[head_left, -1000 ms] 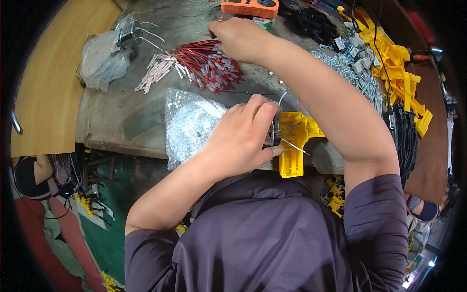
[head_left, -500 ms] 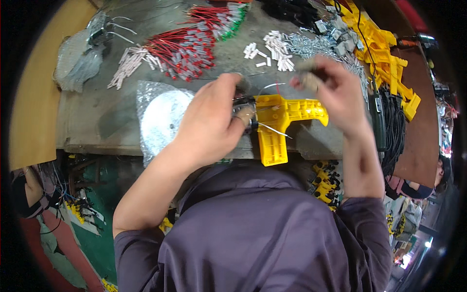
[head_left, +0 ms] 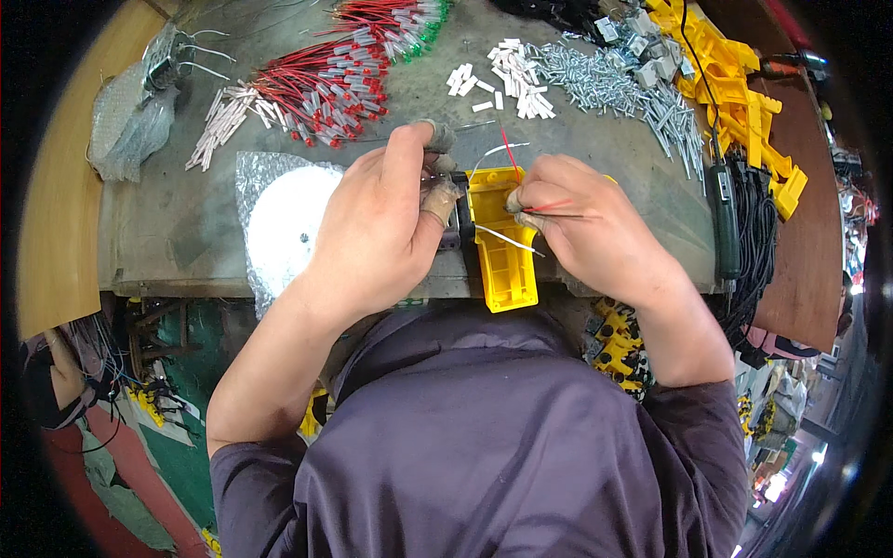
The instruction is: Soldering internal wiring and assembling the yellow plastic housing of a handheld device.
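Observation:
A yellow plastic housing half (head_left: 507, 279), pistol-like in shape and ribbed inside, lies open side up at the table's front edge. My left hand (head_left: 386, 219), thumb and fingertips wrapped in tape, grips the black part (head_left: 461, 209) at the housing's left end. Over the housing's inner cavity, my right hand (head_left: 591, 223) pinches thin red wires (head_left: 549, 206), one end pointing up and others lying across the fingers. White wires (head_left: 507, 239) stick out from the black part. The housing's handle is mostly hidden behind my right hand.
Red-wired indicator lamps (head_left: 326, 84) are heaped at the back left. White sleeves (head_left: 521, 79), screws (head_left: 595, 79) and yellow shells (head_left: 735, 102) lie at the back right. A bubble-wrapped white disc (head_left: 288, 223) sits left; a dark green electric screwdriver (head_left: 725, 223) hangs right.
My right hand has come down and left from above the handle to the housing, and red wires now show in its fingers. The left hand keeps its grip on the black part.

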{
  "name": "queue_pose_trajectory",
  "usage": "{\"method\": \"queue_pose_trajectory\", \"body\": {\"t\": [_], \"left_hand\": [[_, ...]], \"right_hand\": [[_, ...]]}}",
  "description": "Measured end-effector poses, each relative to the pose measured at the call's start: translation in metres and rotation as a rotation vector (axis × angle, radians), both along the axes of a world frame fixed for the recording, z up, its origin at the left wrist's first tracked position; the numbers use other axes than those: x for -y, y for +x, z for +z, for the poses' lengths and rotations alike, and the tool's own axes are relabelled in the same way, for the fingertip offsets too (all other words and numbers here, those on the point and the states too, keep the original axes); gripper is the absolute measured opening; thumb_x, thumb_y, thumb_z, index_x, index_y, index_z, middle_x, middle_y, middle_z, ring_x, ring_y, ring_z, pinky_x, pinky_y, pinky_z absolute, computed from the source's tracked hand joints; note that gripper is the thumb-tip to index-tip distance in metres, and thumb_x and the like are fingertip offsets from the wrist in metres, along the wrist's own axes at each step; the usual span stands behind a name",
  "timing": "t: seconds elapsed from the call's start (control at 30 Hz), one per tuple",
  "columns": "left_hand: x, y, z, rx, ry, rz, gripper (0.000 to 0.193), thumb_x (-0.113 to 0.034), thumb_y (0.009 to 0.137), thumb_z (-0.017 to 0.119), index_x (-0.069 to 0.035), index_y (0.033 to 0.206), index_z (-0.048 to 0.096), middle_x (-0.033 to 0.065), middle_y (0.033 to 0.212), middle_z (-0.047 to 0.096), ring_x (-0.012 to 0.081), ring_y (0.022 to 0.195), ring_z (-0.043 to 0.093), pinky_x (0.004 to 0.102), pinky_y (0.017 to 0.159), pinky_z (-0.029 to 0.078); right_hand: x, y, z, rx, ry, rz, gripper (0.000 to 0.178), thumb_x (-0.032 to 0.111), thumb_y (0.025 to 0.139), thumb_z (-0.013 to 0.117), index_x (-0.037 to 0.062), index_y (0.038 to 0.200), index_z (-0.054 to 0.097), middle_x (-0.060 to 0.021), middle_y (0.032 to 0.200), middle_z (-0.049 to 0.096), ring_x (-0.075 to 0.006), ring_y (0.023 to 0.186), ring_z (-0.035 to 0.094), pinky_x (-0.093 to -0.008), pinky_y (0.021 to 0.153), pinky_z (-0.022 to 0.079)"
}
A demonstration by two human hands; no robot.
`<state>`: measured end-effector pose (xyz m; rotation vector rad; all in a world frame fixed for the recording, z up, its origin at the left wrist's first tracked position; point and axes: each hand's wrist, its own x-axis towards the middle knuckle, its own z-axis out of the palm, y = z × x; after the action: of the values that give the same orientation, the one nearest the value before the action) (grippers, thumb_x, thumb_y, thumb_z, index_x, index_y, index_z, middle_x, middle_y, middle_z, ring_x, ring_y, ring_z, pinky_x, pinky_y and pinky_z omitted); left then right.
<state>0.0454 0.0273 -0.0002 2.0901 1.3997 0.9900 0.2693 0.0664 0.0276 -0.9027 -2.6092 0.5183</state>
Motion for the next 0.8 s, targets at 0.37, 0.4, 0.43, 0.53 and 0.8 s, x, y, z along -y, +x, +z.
{"method": "queue_pose_trajectory", "body": {"t": [0.37,0.4,0.43,0.53,0.8], "left_hand": [[-0.012,0.003,0.023,-0.170,-0.124,-0.129,0.055,-0.024,0.081,0.063,0.003,0.123,0.038,0.0243,0.092,0.061,0.0414,0.090,0.060,0.0471,0.078,0.047],[-0.017,0.006,0.028,-0.188,-0.237,-0.183,0.057,-0.025,0.083,0.063,0.001,0.126,0.036,0.0241,0.096,0.061,0.0413,0.091,0.060,0.0463,0.077,0.047],[-0.022,0.008,0.031,-0.196,-0.267,-0.235,0.058,-0.030,0.085,0.064,0.000,0.126,0.037,0.0253,0.096,0.061,0.0410,0.093,0.061,0.0441,0.078,0.048],[-0.049,0.014,0.030,-0.137,-0.461,-0.397,0.059,-0.036,0.087,0.066,0.000,0.124,0.038,0.0241,0.097,0.063,0.0359,0.096,0.063,0.0406,0.079,0.049],[-0.053,0.028,0.018,-0.076,-0.567,-0.431,0.057,-0.028,0.082,0.073,-0.003,0.119,0.036,0.0188,0.087,0.066,0.0270,0.089,0.066,0.0347,0.075,0.049]], "right_hand": [[-0.017,0.008,-0.001,0.193,-0.026,-0.080,0.040,0.026,0.074,0.070,0.0030,0.103,0.054,-0.0129,0.092,0.063,-0.0354,0.088,0.060,-0.0459,0.079,0.045],[-0.015,0.003,0.001,0.232,-0.133,-0.066,0.039,0.029,0.076,0.067,0.0030,0.103,0.054,-0.0140,0.090,0.065,-0.0357,0.087,0.062,-0.0467,0.080,0.045],[-0.020,-0.003,0.010,0.348,-0.135,-0.073,0.040,0.032,0.080,0.062,0.0028,0.105,0.054,-0.0163,0.087,0.067,-0.0363,0.086,0.064,-0.0466,0.079,0.047],[-0.022,-0.004,0.024,0.430,-0.073,-0.098,0.036,0.030,0.080,0.062,0.0024,0.103,0.055,-0.0165,0.086,0.067,-0.0372,0.087,0.064,-0.0480,0.077,0.048],[-0.041,-0.007,0.030,0.662,-0.656,-0.040,0.030,0.022,0.080,0.057,-0.0031,0.095,0.060,-0.0249,0.086,0.065,-0.0392,0.085,0.064,-0.0463,0.074,0.050]]}}
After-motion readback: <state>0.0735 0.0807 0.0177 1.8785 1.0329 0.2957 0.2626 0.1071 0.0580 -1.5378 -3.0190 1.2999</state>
